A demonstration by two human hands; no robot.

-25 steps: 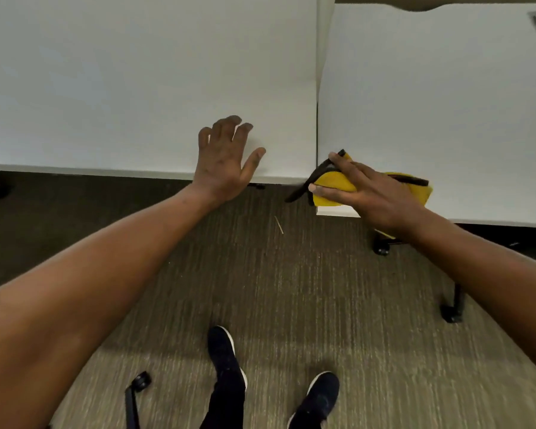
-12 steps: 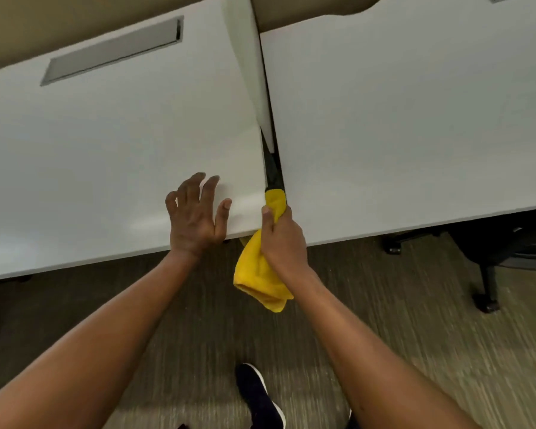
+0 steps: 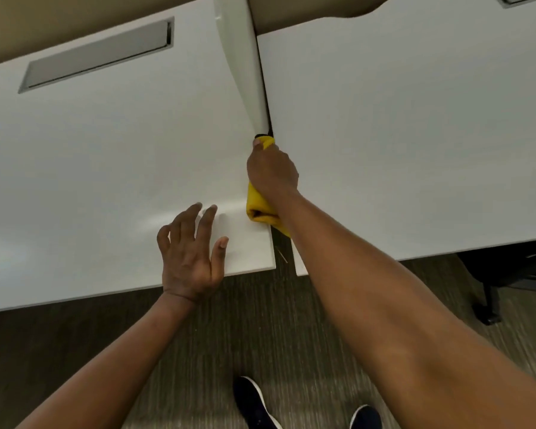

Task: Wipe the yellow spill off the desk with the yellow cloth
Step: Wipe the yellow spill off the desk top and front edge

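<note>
My right hand (image 3: 271, 170) grips the bunched yellow cloth (image 3: 257, 207) and presses it along the dark gap between the two white desks, just below the foot of the white divider panel (image 3: 243, 63). A tip of cloth shows past my thumb at the panel's end. My left hand (image 3: 192, 249) lies flat with fingers spread on the left desk (image 3: 106, 156) near its front right corner. No yellow spill shows on either desk surface.
The right desk (image 3: 415, 134) runs off to the right. A grey cable slot (image 3: 96, 54) sits at the back of the left desk. A dark chair base (image 3: 492, 292) stands under the right desk. Carpet and my dark shoes (image 3: 254, 404) are below.
My right hand has slid the cloth up along the gap from the desks' front edge toward the divider's foot. The view has come closer. My left hand stays flat on the left desk.
</note>
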